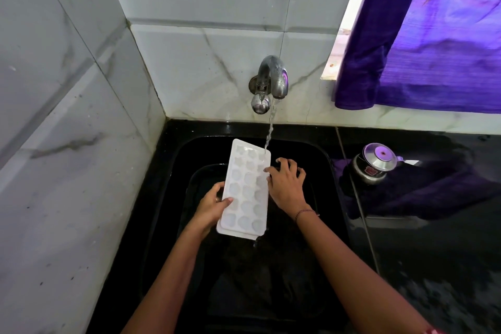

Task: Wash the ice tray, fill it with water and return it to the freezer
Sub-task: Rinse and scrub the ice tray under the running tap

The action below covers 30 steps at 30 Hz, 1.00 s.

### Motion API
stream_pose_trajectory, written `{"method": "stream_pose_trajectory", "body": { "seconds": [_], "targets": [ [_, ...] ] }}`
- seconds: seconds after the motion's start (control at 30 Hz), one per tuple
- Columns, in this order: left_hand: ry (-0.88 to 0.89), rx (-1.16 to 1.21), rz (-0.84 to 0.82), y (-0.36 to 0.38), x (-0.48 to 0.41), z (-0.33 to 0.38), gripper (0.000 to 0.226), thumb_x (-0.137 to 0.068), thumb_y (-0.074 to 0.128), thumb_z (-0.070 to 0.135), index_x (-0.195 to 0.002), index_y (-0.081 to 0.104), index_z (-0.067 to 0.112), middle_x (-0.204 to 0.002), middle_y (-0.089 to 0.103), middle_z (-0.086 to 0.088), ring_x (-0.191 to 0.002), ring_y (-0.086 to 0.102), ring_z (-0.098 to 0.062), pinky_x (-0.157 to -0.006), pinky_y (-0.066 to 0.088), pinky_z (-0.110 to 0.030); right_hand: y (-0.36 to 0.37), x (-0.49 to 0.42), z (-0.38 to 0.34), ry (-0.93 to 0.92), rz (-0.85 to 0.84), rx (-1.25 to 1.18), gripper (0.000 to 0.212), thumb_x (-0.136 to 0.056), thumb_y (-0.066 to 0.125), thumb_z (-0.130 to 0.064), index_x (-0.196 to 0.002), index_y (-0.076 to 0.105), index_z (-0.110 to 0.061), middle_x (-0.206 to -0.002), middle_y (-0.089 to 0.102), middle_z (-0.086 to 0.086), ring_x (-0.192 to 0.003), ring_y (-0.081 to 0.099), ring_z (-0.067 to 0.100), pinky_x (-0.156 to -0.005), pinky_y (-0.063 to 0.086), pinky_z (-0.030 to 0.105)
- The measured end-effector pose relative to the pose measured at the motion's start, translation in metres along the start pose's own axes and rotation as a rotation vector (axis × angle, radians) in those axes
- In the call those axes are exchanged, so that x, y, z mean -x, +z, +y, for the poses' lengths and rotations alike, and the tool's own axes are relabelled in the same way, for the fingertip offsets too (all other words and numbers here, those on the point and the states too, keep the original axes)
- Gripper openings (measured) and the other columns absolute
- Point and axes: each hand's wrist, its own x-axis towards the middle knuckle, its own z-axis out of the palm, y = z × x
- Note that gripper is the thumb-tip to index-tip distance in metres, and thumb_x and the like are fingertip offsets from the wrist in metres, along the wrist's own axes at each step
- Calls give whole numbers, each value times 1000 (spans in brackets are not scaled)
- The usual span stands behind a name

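Ice tray (245, 190) over the sink (320, 160), under the running tap (273, 76): our left hand (210, 207) grips its left rim, our right hand (286, 187) rests spread-fingered against the right. Washing under way, we judge; filling and freezer remain.

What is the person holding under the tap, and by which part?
The ice tray. The left hand grips its left long edge, thumb on top. The right hand touches the right edge with its fingertips; whether it grips there cannot be told.
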Motion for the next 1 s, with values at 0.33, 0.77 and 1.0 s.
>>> {"method": "stream_pose_trajectory", "body": {
  "seconds": [0.33, 0.77, 1.0],
  "targets": [
    [-39, 210, -80, -7, 20, -3, 33, -92, 56, 11, -121, 49, 25, -92, 70, -3, -74, 71, -12, -54, 54, -26, -16, 2, -6, -82, -26, 34, 36, -98, 41, -37, -132, 51, -29, -148, 29, 6, -138, 19, 29, -110, 20, 49],
    [31, 247, -66, -8, 31, 28, 29, -94, 53, 13, -119, 48, 25, -96, 66, 1, -81, 65, -16, -56, 54, -32, -56, -7, -19, -119, 56, 187, 37, -99, 39, -34, -132, 50, -24, -148, 28, 8, -138, 20, 30, -109, 25, 47],
    [48, 263, -79, -6, 31, 34, 29, -94, 54, 13, -120, 49, 26, -98, 66, -1, -85, 65, -19, -61, 53, -36, -69, -4, -18, -105, 96, -2, 38, -93, 47, -25, -131, 44, -23, -145, 31, 7, -135, 24, 28, -107, 28, 47]
  ]
}}
